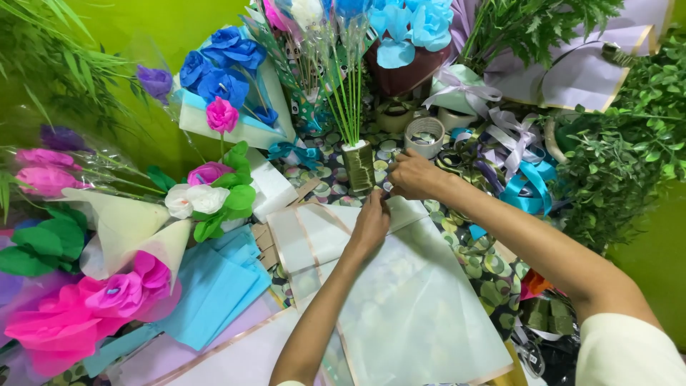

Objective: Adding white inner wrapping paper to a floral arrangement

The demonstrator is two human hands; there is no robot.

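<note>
My left hand (pixel 371 223) and my right hand (pixel 413 176) meet at the far edge of a translucent white wrapping sheet (pixel 407 300) with a gold border, fingers pinching the sheet's edge. Just beyond the hands stands a bunch of green stems (pixel 349 93) bound at the base with olive tape (pixel 359 164), topped by blue and white paper flowers (pixel 400 21). The sheet lies over a patterned table cover (pixel 493 275).
Paper-flower bouquets crowd the left: blue (pixel 221 64), pink (pixel 86 307), white and green (pixel 207 200). Blue paper sheets (pixel 214 286) lie beside the wrapping sheet. Tape rolls (pixel 424 136), ribbons (pixel 518 143) and leafy greenery (pixel 622 157) fill the right.
</note>
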